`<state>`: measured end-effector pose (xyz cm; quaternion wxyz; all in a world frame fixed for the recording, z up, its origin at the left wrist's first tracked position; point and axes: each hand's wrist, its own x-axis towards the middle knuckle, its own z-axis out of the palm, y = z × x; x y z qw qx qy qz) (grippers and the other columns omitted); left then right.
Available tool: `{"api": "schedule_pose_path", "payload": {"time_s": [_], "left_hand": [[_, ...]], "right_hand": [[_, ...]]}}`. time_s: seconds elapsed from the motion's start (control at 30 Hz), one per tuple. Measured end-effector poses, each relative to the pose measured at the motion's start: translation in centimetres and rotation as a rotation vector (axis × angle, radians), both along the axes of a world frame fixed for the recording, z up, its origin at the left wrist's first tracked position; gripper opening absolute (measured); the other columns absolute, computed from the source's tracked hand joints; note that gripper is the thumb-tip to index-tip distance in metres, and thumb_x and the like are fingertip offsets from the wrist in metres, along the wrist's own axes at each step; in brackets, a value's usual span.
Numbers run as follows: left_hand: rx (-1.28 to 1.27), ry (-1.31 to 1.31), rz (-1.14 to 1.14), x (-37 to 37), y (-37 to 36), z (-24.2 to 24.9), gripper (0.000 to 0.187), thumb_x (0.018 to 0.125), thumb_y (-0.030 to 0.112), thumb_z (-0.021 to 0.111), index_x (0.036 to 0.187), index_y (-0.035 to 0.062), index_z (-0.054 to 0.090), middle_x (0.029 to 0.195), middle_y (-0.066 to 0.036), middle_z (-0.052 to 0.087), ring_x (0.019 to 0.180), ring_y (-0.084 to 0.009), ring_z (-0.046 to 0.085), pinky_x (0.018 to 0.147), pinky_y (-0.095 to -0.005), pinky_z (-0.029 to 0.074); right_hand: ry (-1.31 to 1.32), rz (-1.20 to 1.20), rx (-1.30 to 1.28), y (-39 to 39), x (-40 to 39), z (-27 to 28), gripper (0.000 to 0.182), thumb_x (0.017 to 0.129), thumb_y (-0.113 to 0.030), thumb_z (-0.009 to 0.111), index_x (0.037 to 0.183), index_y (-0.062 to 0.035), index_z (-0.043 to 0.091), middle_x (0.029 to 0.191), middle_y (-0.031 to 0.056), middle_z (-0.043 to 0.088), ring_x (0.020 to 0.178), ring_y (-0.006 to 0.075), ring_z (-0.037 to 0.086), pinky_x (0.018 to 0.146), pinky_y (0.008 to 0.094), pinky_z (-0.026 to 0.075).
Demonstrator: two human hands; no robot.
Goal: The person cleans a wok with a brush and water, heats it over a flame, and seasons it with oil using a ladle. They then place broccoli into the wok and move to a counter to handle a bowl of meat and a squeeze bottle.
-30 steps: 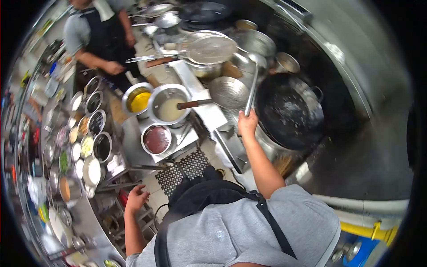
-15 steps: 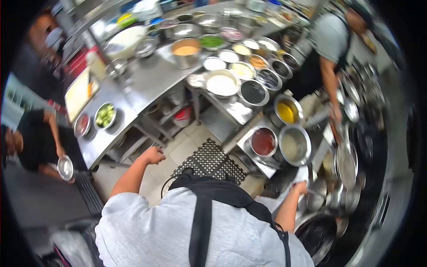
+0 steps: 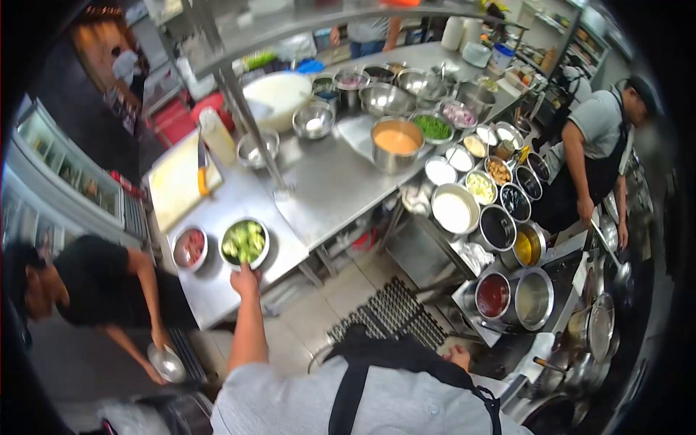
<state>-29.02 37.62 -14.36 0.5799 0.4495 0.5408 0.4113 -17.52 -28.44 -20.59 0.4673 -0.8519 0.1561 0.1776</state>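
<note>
My left hand [image 3: 246, 279] reaches out to a steel bowl of green vegetables [image 3: 244, 242] on the steel prep table [image 3: 319, 188], with its fingers on the bowl's near rim. A smaller bowl of pink meat [image 3: 190, 247] stands just left of it. My right hand [image 3: 458, 357] hangs low beside my apron, close to the stove station; what it holds is hidden. A red sauce pot [image 3: 493, 296] and an empty steel pot [image 3: 534, 297] stand to the right of that hand.
Several ingredient bowls [image 3: 464, 188] line the table's right edge. A cutting board with a knife [image 3: 181, 181] lies at the left. One person in black [image 3: 101, 290] crouches at the lower left with a bowl. A grey-shirted cook [image 3: 594, 152] works at the right. A black floor mat [image 3: 388, 312] lies below.
My view has turned from the wok station to the prep table. My left hand has stretched forward to the bowl of greens. My right hand has left the ladle and dropped to my side.
</note>
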Motion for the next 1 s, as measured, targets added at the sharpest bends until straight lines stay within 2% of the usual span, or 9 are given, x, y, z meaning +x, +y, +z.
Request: {"api": "schedule_pose_path", "payload": {"time_s": [0.1,0.13,0.27,0.4,0.6,0.67,0.73,0.9,1.0], "left_hand": [[0.016,0.041,-0.087,0.8,-1.2,2.9,0.021,0.083,0.009,0.056,0.1,-0.0019,0.06,0.088,-0.009,0.065,0.072,-0.0175,0.063,0.053,-0.0305,0.052],[0.23,0.172,-0.139,1.2,-1.7,2.7,0.02,0.08,0.007,0.056,0.097,-0.003,0.06,0.087,-0.01,0.065,0.071,-0.0179,0.062,0.056,-0.0315,0.051],[0.031,0.205,-0.568,5.5,-9.3,6.9,0.022,0.077,0.005,0.063,0.097,-0.0028,0.06,0.083,-0.011,0.065,0.072,-0.0168,0.06,0.065,-0.0314,0.049],[0.102,0.207,-1.115,10.3,-22.2,13.6,0.02,0.075,0.006,0.064,0.094,-0.0001,0.068,0.081,-0.005,0.067,0.071,-0.0115,0.061,0.065,-0.0278,0.049],[0.063,-0.043,-1.843,13.2,-39.1,14.1,0.017,0.082,0.015,0.071,0.09,0.0017,0.064,0.073,-0.002,0.062,0.071,-0.0101,0.059,0.067,-0.0273,0.049],[0.142,-0.218,-2.068,13.4,-43.1,13.9,0.027,0.083,0.017,0.073,0.1,0.0007,0.061,0.1,-0.007,0.063,0.088,-0.0129,0.059,0.077,-0.0286,0.049],[0.051,-0.169,-2.169,13.5,-45.8,14.1,0.027,0.083,0.011,0.071,0.106,0.0015,0.06,0.131,-0.018,0.053,0.107,-0.019,0.058,0.091,-0.0306,0.047],[-0.166,-0.015,-2.172,13.0,-48.1,11.4,0.017,0.088,0.003,0.065,0.103,-0.0017,0.058,0.121,-0.016,0.06,0.106,-0.0163,0.058,0.093,-0.0291,0.044],[-0.06,0.053,-2.227,12.1,-48.1,11.3,0.016,0.09,0.003,0.062,0.104,-0.0019,0.059,0.115,-0.011,0.063,0.098,-0.0131,0.059,0.086,-0.026,0.046]], "right_hand": [[0.057,0.465,-0.044,6.3,1.8,1.0,0.034,0.085,-0.03,0.065,0.097,0.0016,0.065,0.085,0.0156,0.067,0.075,0.0271,0.065,0.07,0.0372,0.053],[0.038,0.449,-0.024,8.7,2.5,2.9,0.034,0.085,-0.03,0.065,0.097,0.0016,0.065,0.085,0.0156,0.067,0.075,0.0271,0.065,0.07,0.0372,0.053],[-0.193,0.735,0.076,16.5,6.4,8.4,0.031,0.087,-0.022,0.065,0.106,0.0033,0.065,0.088,0.0117,0.069,0.082,0.0147,0.065,0.073,0.0285,0.052],[-0.099,0.42,0.643,16.5,5.9,15.4,0.03,0.095,-0.025,0.056,0.113,-0.0014,0.058,0.095,0.0068,0.065,0.079,0.0122,0.062,0.069,0.0265,0.051],[-0.481,-0.122,0.352,0.6,-1.5,19.5,0.015,0.085,-0.011,0.06,0.096,-0.0005,0.061,0.082,0.0029,0.061,0.072,0.0092,0.057,0.06,0.0256,0.046],[-0.473,-0.506,0.552,-7.0,-5.4,17.6,0.008,0.082,-0.01,0.06,0.082,-0.0022,0.062,0.068,0.0026,0.057,0.061,0.011,0.054,0.053,0.0279,0.042],[-0.487,-0.804,0.39,-14.0,-10.8,21.7,0.012,0.083,-0.014,0.063,0.074,-0.007,0.057,0.064,0.0006,0.052,0.054,0.0123,0.051,0.045,0.0302,0.039],[-0.497,-1.112,-0.345,-34.0,-21.0,27.2,0.014,0.078,-0.013,0.064,0.068,-0.002,0.065,0.063,0.0073,0.062,0.055,0.0147,0.059,0.052,0.031,0.046],[-0.199,-0.961,-1.164,-41.8,-22.9,28.3,0.025,0.075,-0.021,0.056,0.076,0.0013,0.068,0.088,0.0244,0.067,0.076,0.0392,0.064,0.067,0.046,0.051]]}}
